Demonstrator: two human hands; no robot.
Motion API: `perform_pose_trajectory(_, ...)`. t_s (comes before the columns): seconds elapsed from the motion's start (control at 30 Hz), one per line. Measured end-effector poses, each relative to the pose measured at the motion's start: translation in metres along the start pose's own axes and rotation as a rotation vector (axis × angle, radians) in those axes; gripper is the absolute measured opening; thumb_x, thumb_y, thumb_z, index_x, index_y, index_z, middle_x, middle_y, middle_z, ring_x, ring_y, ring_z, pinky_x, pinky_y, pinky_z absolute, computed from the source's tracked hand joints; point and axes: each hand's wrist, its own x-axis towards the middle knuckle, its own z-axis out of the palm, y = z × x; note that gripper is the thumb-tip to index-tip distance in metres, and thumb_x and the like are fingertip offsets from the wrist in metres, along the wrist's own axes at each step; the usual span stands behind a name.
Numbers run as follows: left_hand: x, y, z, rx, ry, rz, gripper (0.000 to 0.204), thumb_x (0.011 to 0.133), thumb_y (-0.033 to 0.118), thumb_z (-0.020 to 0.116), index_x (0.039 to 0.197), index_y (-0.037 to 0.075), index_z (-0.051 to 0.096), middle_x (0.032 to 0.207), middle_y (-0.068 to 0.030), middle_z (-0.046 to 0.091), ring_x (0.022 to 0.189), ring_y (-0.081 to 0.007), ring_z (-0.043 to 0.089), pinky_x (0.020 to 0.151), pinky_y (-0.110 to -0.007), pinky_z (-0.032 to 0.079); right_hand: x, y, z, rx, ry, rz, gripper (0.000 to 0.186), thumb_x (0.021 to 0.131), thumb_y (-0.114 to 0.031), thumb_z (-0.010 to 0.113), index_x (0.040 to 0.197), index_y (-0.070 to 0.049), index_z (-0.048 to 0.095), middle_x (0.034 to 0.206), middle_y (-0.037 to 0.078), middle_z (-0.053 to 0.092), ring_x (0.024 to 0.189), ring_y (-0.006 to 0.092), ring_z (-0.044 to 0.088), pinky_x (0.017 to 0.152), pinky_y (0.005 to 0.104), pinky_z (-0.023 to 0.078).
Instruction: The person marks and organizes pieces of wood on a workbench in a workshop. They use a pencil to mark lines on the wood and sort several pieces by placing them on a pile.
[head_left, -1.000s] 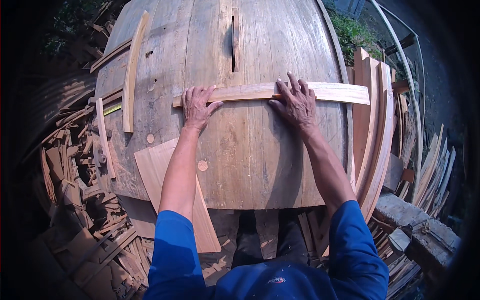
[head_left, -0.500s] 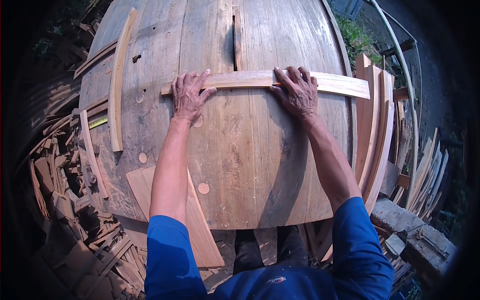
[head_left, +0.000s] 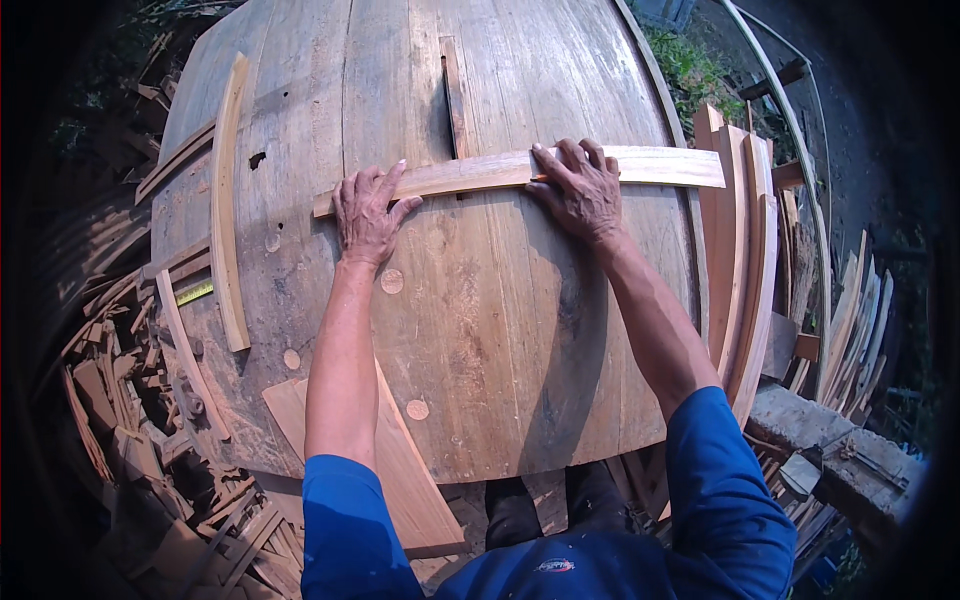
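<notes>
A pale wooden strip [head_left: 462, 174] lies crosswise on the plank tabletop [head_left: 480, 330], its right end jutting past the table's right edge. Near its left end my left hand [head_left: 368, 218] is closed over it, fingers over the far edge and thumb along the near side. My right hand [head_left: 580, 192] grips the strip right of its middle, fingers bent across it. Beneath that thumb and forefinger pokes a small orange, dark-tipped thing [head_left: 541, 179] that looks like a pencil; most of it is hidden. Past the strip, a narrow slot [head_left: 453, 100] cuts the tabletop.
On the left lie a slightly curved strip [head_left: 228, 200], thinner battens [head_left: 190, 355] and a yellow tape measure [head_left: 195, 292]. A wide board [head_left: 420, 480] leans at the near edge. Upright planks [head_left: 735, 240] stand along the right side. Scrap wood [head_left: 150, 450] heaps at left; a concrete block [head_left: 840, 445] sits right.
The view has turned a little, and the strip now slants with its left end lower in the picture. Both hands keep their hold on it.
</notes>
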Motion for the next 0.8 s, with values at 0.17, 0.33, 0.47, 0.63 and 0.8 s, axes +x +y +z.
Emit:
perform_pose_trajectory(0.17,0.011,0.000,0.003,-0.005,-0.004,-0.008,0.061,0.086,0.051,0.068,0.142,0.028,0.058,0.122,-0.0058,0.054,0.116,-0.0269,0.046,0.106,-0.045,0.033,0.006,0.007,0.004,0.007,-0.011,0.003,0.059,0.086,-0.060,0.064,0.135,-0.028,0.061,0.129,0.007,0.055,0.124,0.0292,0.045,0.094,0.0492,0.036)
perform_pose_trajectory(0.33,0.020,0.002,0.003,0.010,-0.035,-0.032,0.061,0.087,0.050,0.068,0.143,0.029,0.057,0.123,-0.0058,0.054,0.118,-0.0272,0.045,0.107,-0.045,0.032,0.013,0.012,0.007,0.001,-0.030,0.024,0.059,0.086,-0.060,0.063,0.136,-0.029,0.061,0.129,0.007,0.054,0.124,0.0289,0.043,0.096,0.0490,0.035)
perform_pose_trajectory(0.47,0.022,-0.009,0.004,0.020,-0.033,-0.025,0.061,0.087,0.050,0.068,0.143,0.029,0.057,0.123,-0.0060,0.054,0.118,-0.0271,0.045,0.107,-0.044,0.032,0.022,0.005,0.009,0.004,-0.037,0.022,0.058,0.087,-0.060,0.062,0.137,-0.030,0.060,0.127,0.007,0.053,0.125,0.0285,0.043,0.096,0.0480,0.035)
perform_pose_trajectory(0.63,0.033,-0.015,0.006,0.010,-0.052,-0.041,0.060,0.088,0.053,0.065,0.142,0.028,0.058,0.123,-0.0063,0.054,0.118,-0.0265,0.045,0.107,-0.044,0.032,0.032,0.007,0.013,0.018,-0.042,0.031,0.059,0.086,-0.060,0.062,0.137,-0.029,0.059,0.126,0.007,0.054,0.124,0.0291,0.043,0.095,0.0478,0.036)
perform_pose_trajectory(0.8,0.053,-0.004,0.014,0.049,-0.068,0.014,0.060,0.090,0.053,0.064,0.143,0.027,0.057,0.122,-0.0075,0.055,0.117,-0.0287,0.047,0.107,-0.045,0.033,0.033,0.029,0.011,0.052,0.002,0.068,0.058,0.086,-0.060,0.062,0.135,-0.029,0.061,0.125,0.009,0.056,0.123,0.0301,0.044,0.092,0.0480,0.037)
